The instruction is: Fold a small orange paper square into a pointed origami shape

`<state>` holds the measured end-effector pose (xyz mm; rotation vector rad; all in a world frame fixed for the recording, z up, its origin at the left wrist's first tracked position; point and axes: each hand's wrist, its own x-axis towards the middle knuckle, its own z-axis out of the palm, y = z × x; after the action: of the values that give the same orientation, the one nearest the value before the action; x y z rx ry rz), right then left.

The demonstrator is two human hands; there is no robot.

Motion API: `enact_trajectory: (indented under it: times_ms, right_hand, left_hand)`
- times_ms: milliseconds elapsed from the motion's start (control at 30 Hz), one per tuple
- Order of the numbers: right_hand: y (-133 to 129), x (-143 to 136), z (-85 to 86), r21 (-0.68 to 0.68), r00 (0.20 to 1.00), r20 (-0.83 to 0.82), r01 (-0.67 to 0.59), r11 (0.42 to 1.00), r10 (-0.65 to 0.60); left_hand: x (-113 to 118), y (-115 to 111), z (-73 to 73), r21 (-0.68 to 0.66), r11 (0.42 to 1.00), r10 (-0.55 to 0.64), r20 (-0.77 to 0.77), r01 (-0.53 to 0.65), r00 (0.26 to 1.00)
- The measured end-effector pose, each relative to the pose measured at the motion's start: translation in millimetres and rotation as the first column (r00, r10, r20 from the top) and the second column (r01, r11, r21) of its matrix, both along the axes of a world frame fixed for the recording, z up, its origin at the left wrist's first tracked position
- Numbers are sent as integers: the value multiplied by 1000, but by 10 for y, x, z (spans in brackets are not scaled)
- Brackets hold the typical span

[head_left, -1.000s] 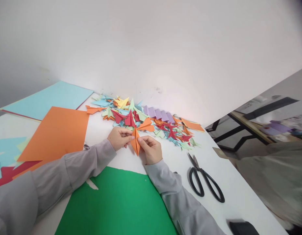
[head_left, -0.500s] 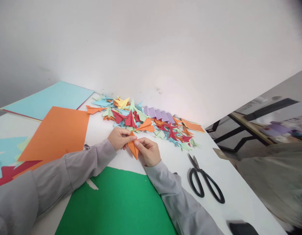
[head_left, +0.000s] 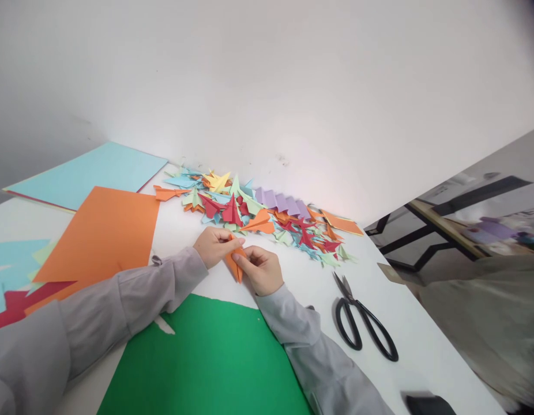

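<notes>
Between my two hands is a small folded orange paper plane [head_left: 235, 267], its narrow end toward me. My left hand [head_left: 215, 246] pinches its far end, thumb on top. On its right side, my right hand [head_left: 262, 270] grips the paper between thumb and fingers; the fingertips underneath are hidden. Just beyond my hands lies a heap of small folded paper planes [head_left: 231, 211] in red, orange, green, blue and yellow. A green sheet [head_left: 206, 357] lies on the table in front of me, below my wrists.
Black-handled scissors [head_left: 353, 317] lie partly open at the right. An orange sheet [head_left: 102, 236] and light blue sheets [head_left: 94, 176] are at the left. A pleated purple strip [head_left: 281, 202] rests by the wall. A dark object [head_left: 429, 403] sits at the near right edge.
The orange paper has been folded narrower: its spread sides are now pressed closer together. My right thumb has shifted slightly up and left over it. Other things stay put.
</notes>
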<state>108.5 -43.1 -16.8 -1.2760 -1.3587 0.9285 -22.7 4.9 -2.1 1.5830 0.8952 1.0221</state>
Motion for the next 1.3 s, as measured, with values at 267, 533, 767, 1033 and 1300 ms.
enact_trajectory:
  times_ms: [267,533,767,1033,1300]
  right_hand:
    - [16,8,-36,-32,997,-77,15,999,-17]
    - [19,19,-52,-113,992,-129,-25,993,10]
    - [24,25,-42,-133,981,-194,-34,990,8]
    - [29,34,11,-132,976,-215,-62,989,33]
    - [7,31,110,-180,973,-175,-180,967,149]
  left_hand:
    - [-12,-5,46,-16,998,-53,-7,53,999]
    - [-25,-7,25,-110,992,-59,-16,57,998]
    - [-25,12,-18,-169,985,-36,2,36,999]
    - [-25,33,-30,-104,993,-41,67,48,997]
    - [-16,75,-56,-214,977,47,182,-8,982]
